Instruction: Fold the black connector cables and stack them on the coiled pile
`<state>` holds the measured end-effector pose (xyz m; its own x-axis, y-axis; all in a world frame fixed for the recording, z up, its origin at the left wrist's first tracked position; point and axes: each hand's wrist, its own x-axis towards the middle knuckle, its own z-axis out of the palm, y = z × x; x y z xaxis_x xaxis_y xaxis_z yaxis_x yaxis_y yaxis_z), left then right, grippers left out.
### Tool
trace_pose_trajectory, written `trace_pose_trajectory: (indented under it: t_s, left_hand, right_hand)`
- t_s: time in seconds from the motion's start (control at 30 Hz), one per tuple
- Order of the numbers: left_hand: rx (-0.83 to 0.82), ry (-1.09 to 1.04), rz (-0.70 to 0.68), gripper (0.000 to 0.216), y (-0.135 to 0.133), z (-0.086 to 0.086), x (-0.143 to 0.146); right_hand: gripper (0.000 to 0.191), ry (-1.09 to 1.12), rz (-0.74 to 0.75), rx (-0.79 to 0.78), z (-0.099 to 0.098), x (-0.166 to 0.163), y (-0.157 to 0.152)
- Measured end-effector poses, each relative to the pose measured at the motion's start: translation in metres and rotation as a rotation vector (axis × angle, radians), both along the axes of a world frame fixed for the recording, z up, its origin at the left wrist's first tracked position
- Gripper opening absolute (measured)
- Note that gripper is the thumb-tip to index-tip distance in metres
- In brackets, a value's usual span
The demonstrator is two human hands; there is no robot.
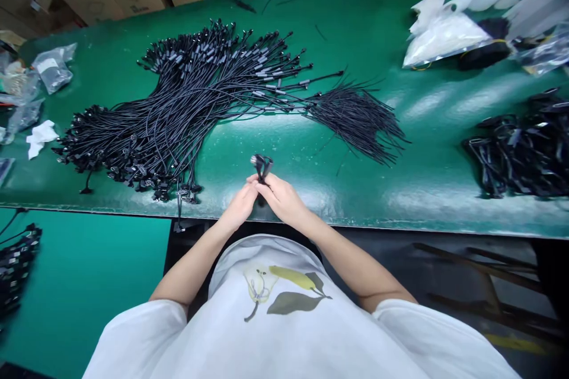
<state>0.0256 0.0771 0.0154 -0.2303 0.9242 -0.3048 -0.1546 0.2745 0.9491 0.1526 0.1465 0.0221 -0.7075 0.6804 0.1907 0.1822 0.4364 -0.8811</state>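
Left hand [240, 206] and right hand [284, 200] together pinch a small folded black cable [263, 174] with a silvery tip, at the near edge of the glossy green worktop [364, 195]. Their grip hides its lower part, and blur obscures the tip's shape. Its long axis points away from the white-shirted torso [288, 337]; its tilt is unclear.

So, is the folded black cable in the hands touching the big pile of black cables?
Apart: in the head view, green tabletop shows between the folded black cable and the cable pile.
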Motion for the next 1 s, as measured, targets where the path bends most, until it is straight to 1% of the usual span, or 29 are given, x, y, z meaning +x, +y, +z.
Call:
trace_pose_trajectory:
  t_s: [0.07, 0.1, 0.17, 0.23, 0.27, 0.33, 0.4, 0.43, 0.53, 0.6, 0.67, 0.77, 0.87, 0.93, 1.0]
  left_hand:
    - [0.106, 0.249, 0.015, 0.045, -0.007, -0.001, -0.002]
    - [0.160, 0.341, 0.041, 0.048, -0.010, -0.001, -0.002]
    - [0.275, 0.450, 0.119, 0.060, -0.013, 0.004, -0.001]
    - [0.417, 0.474, 0.192, 0.075, -0.012, 0.010, 0.001]
    - [0.482, 0.458, 0.206, 0.076, -0.011, 0.013, 0.001]
    - [0.563, 0.417, 0.203, 0.063, -0.007, 0.020, 0.001]
    - [0.569, 0.425, 0.186, 0.047, -0.005, 0.025, 0.001]
    - [0.564, 0.446, 0.175, 0.043, -0.004, 0.027, 0.001]
    - [0.563, 0.517, 0.122, 0.042, -0.006, 0.030, 0.003]
    - [0.570, 0.576, 0.071, 0.045, -0.008, 0.029, 0.005]
    - [0.581, 0.644, 0.005, 0.047, -0.009, 0.027, 0.005]
    - [0.600, 0.700, -0.087, 0.050, -0.010, 0.024, 0.003]
    - [0.581, 0.712, -0.128, 0.051, -0.011, 0.024, -0.001]
    - [0.541, 0.687, -0.135, 0.050, -0.011, 0.025, -0.004]
    - [0.484, 0.605, -0.128, 0.045, -0.009, 0.028, -0.007]
  right_hand:
    - [0.032, -0.098, -0.055, 0.180, 0.002, 0.001, 0.001]
    - [0.033, -0.158, -0.087, 0.272, 0.002, 0.000, 0.002]
    - [0.034, -0.276, -0.131, 0.432, 0.004, 0.000, 0.003]
    - [0.034, -0.361, -0.107, 0.548, 0.007, -0.002, 0.000]
    - [0.035, -0.387, -0.079, 0.585, 0.007, -0.003, -0.003]
    - [0.036, -0.413, -0.038, 0.618, 0.008, -0.003, -0.010]
    - [0.038, -0.415, -0.036, 0.591, 0.009, -0.003, -0.014]
    - [0.039, -0.408, -0.040, 0.564, 0.009, -0.003, -0.014]
    - [0.040, -0.332, -0.037, 0.442, 0.011, -0.002, -0.012]
    - [0.039, -0.287, -0.070, 0.336, 0.014, -0.001, -0.011]
    - [0.040, -0.314, -0.092, 0.263, 0.018, -0.001, -0.011]
    - [0.036, -0.455, -0.029, 0.262, 0.026, 0.000, -0.009]
    - [0.030, -0.532, 0.042, 0.267, 0.032, 0.001, -0.005]
    - [0.028, -0.506, 0.075, 0.207, 0.031, 0.002, -0.002]
    - [0.027, -0.398, 0.122, 0.087, 0.028, 0.003, 0.003]
